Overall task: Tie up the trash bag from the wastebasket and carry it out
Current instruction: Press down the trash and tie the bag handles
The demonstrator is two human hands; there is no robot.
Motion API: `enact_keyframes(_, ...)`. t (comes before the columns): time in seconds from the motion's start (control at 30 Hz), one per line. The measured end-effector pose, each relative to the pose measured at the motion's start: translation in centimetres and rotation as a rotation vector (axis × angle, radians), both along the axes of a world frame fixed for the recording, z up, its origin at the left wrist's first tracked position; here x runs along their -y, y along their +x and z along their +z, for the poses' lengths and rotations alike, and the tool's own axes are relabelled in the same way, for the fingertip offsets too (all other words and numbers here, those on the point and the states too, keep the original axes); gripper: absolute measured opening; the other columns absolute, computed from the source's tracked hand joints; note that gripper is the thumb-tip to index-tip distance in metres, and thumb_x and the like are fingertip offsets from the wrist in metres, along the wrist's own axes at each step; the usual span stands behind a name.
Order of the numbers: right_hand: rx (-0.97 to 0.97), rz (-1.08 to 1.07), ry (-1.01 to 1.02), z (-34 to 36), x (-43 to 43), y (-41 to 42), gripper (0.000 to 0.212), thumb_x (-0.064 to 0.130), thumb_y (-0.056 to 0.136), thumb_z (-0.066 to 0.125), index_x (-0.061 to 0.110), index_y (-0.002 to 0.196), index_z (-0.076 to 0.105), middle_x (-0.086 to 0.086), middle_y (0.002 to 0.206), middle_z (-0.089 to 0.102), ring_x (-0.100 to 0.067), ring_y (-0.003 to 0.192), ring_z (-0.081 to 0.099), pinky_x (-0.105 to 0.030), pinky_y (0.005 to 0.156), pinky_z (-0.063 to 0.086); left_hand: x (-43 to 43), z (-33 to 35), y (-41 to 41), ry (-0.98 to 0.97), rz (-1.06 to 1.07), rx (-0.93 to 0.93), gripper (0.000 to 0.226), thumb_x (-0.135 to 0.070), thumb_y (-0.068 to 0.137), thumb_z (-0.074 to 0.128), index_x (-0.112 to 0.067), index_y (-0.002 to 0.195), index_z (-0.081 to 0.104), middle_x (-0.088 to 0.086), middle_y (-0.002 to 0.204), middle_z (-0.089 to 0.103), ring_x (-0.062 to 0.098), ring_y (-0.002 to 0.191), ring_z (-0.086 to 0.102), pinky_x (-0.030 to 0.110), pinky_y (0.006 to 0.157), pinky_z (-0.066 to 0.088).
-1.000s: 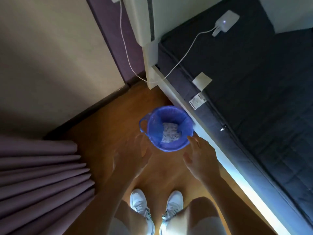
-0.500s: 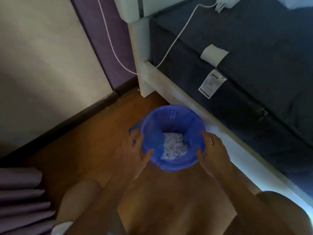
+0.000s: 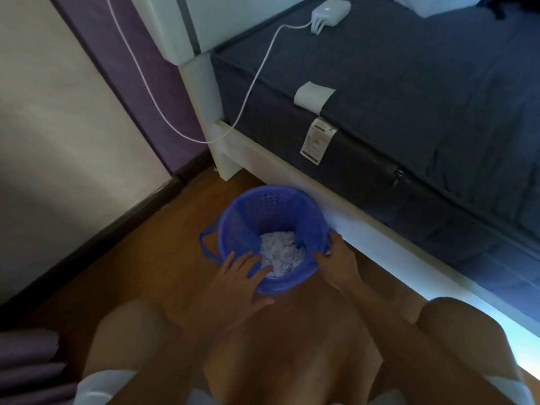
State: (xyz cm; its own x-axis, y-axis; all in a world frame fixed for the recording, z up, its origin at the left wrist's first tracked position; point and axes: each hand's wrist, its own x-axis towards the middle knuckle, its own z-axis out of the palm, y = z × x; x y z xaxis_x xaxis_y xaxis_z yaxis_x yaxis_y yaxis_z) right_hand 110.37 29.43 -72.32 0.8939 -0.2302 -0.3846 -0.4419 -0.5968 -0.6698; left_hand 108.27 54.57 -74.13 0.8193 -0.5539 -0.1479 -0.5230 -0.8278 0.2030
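A round blue wastebasket [image 3: 271,200] stands on the wooden floor beside the bed, lined with a blue trash bag whose handle loop [image 3: 208,246] hangs out over the left side. White paper scraps [image 3: 280,254] lie at the bottom. My left hand [image 3: 239,280] rests on the near rim, fingers spread and reaching inside, thumb outside. My right hand [image 3: 336,263] is curled over the right rim and grips the edge of the bag there. My bare knees frame the bottom of the view.
A white bed frame [image 3: 292,176] with a dark mattress [image 3: 423,112] runs close along the right of the basket. A white charger [image 3: 330,10] lies on the mattress and its cable [image 3: 163,112] hangs down to the wall. A dark baseboard [image 3: 117,226] and purple curtain folds [image 3: 26,369] are at left.
I have crouched down from standing, so the basket is much nearer. Both hands moved from above the basket onto its rim, and the left fingers now reach inside.
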Motion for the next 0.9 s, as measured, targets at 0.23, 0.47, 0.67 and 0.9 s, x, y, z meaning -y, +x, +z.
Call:
enact_keyframes(0.23, 0.054, 0.003, 0.187, -2.9, -0.2, -1.1, 0.036, 0.029, 0.092, 0.064, 0.024, 0.126, 0.05, 0.011, 0.103, 0.062, -0.007, 0.085, 0.059, -0.01, 0.063, 0.042, -0.4, -1.8, 0.0, 0.016, 0.025, 0.045, 0.068, -0.072, 0.09, 0.034, -0.025, 0.132, 0.059, 0.002, 0.137, 0.061, 0.026, 0.128, 0.054, 0.051, 0.112, 0.022)
enact_keyframes(0.47, -0.148, -0.537, 0.49, -4.8, 1.8, -0.4, 0.034, 0.049, 0.093, 0.052, 0.02, 0.104, 0.064, -0.002, 0.093, 0.066, -0.019, 0.081, 0.063, -0.036, 0.074, 0.055, -0.7, -3.4, 0.1, -0.048, 0.017, 0.197, 0.069, -0.075, 0.088, 0.037, -0.026, 0.13, 0.06, 0.004, 0.134, 0.062, 0.025, 0.127, 0.052, 0.052, 0.111, 0.029)
enact_keyframes(0.67, -0.193, -0.556, 0.783, -4.5, 0.9, 0.8, 0.016, 0.013, 0.092, 0.062, 0.003, 0.103, 0.067, -0.009, 0.088, 0.073, -0.022, 0.073, 0.069, -0.032, 0.063, 0.055, -1.1, -3.8, -0.1, -0.055, 0.013, 0.245, 0.069, -0.076, 0.087, 0.039, -0.026, 0.129, 0.061, 0.004, 0.134, 0.062, 0.025, 0.126, 0.055, 0.053, 0.111, 0.031)
enact_keyframes(0.9, -0.129, -0.545, 0.973, -4.0, 1.2, 2.3, 0.024, 0.026, 0.08, 0.071, 0.005, 0.08, 0.06, -0.011, 0.072, 0.059, -0.017, 0.057, 0.062, -0.032, 0.062, 0.054, -1.0, -3.8, -0.2, -0.091, 0.04, 0.268, 0.064, -0.074, 0.084, 0.048, -0.029, 0.127, 0.062, 0.002, 0.131, 0.064, 0.022, 0.123, 0.057, 0.051, 0.111, 0.031)
